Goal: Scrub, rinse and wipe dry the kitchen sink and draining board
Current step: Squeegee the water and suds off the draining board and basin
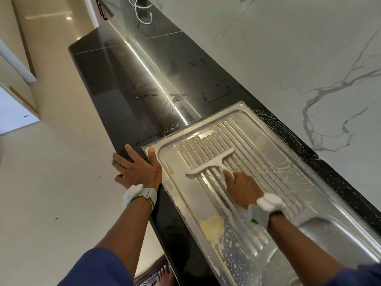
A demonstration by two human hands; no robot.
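Right hand (243, 187) grips white T-shaped squeegee (210, 163) | ribbed steel draining board (268, 153)

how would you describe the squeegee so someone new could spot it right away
Start at the ribbed stainless steel draining board set into the glossy black countertop. Lying across its ridges towards the far end is a white plastic T-shaped squeegee, its handle gripped by the right hand. It is the only tool on the board; the rest there is yellowish foam.
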